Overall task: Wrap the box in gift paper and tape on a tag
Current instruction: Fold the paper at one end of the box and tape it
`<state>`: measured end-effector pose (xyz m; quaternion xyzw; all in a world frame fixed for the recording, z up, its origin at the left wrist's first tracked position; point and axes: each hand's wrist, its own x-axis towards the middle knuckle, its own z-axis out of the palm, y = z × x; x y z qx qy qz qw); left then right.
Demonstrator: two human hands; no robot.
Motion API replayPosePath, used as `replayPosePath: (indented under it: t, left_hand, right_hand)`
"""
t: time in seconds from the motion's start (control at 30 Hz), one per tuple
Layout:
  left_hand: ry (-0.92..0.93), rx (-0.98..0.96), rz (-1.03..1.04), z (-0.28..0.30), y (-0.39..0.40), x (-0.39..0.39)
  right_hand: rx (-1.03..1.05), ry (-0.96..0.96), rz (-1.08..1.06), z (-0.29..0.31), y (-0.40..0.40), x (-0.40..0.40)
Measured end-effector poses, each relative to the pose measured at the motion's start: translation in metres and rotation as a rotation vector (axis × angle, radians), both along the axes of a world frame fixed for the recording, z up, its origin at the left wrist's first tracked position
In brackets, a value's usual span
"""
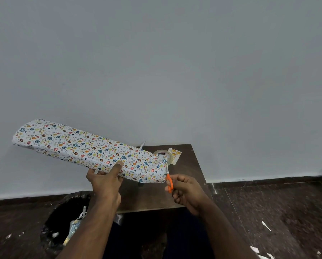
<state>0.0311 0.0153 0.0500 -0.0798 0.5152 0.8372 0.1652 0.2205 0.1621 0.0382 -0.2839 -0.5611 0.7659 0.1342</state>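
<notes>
A: Which step is this?

B: Trimming, by the look of it. The left hand (pixel 106 179) grips the wrapped box (pixel 81 146), raised off the counter (pixel 149 195), its long end pointing to ten o'clock. The right hand (pixel 186 191) has its fingers curled through orange scissors (pixel 169 182) at the paper's loose end.

A: And next?

B: Likely fold that end, then tape. The tape roll (pixel 163 153) and tag (pixel 175 156) lie at one o'clock.

A: The room?

B: Grey wall, dark speckled floor (pixel 278 212) with paper scraps, a bin (pixel 66 221) at seven.
</notes>
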Motion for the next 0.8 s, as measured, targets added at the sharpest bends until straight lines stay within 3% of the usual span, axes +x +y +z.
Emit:
replayPosePath:
  t: [0.8]
  left_hand:
    - [-0.144,0.098,0.056,-0.0095,0.0004,0.003]
  right_hand:
    - [-0.02,0.002,-0.024,0.0,-0.0023,-0.0032]
